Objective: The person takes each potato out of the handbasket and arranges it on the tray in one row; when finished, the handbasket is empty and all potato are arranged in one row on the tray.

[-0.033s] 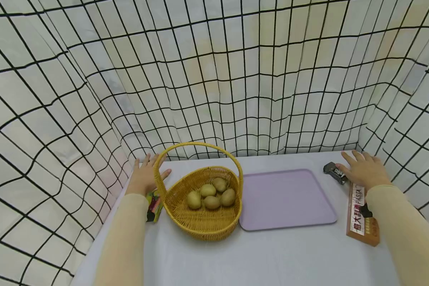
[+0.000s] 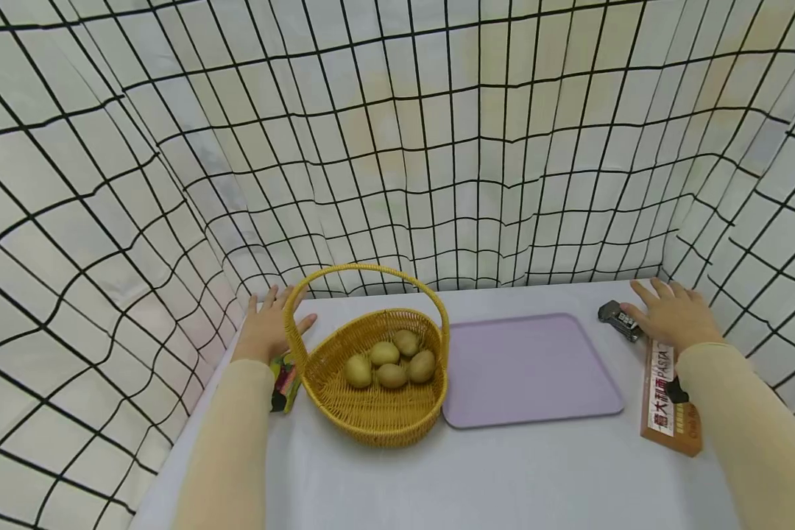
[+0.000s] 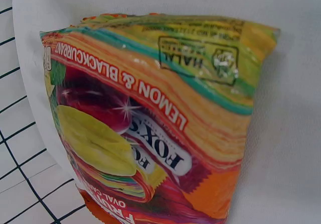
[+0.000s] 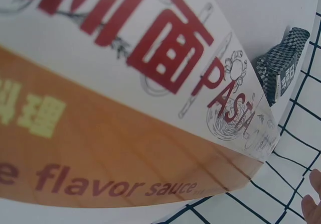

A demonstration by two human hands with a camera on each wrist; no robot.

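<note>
My left hand (image 2: pixel 265 324) lies at the back left of the table with its fingers spread, beside the basket's handle. Partly under that wrist in the head view is a colourful candy bag (image 3: pixel 150 113), printed "Lemon & Blackcurrant". The yellow wicker basket (image 2: pixel 371 419) holds several oval greenish-brown fruits (image 2: pixel 392 375). At the back right my right hand (image 2: pixel 677 316) spreads its fingers, holding nothing. Its thumb reaches close to a small black-and-grey checkered packet (image 2: pixel 619 321). An orange-and-white pasta box (image 4: pixel 125 118) lies below that hand, partly hidden by the forearm.
A flat lilac tray (image 2: pixel 530 372) lies right of the basket, its left edge close to the basket's side. White sheeting behind black netting (image 2: pixel 437 147) walls in the back and both sides of the white table (image 2: pixel 490 478).
</note>
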